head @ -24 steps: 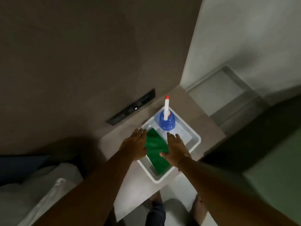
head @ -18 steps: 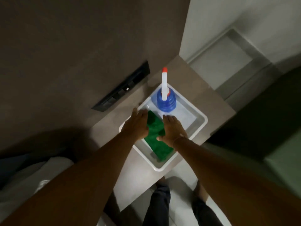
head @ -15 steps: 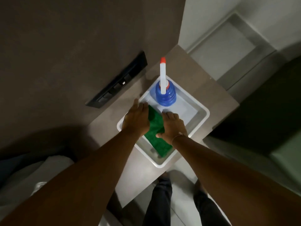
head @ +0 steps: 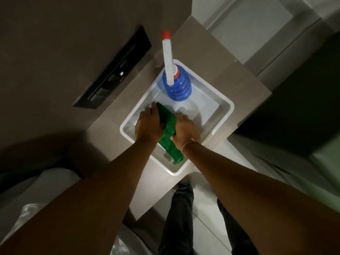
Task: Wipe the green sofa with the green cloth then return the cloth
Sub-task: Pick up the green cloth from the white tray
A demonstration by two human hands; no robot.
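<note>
The folded green cloth lies inside a white plastic tray on a narrow brown side table. My left hand presses on the cloth's left side, fingers curled over its edge. My right hand clasps the cloth's right side, thumb on top. The cloth's near end sticks out between my wrists. A strip of pale green at the far right may be the green sofa.
A blue bottle with a long white nozzle and red cap stands at the tray's far end. A black switch panel is set in the brown wall to the left. White bedding lies lower left. My legs stand on a pale tiled floor.
Both hands have closed in from flat beside the cloth to gripping its two sides. The view has moved closer to the tray.
</note>
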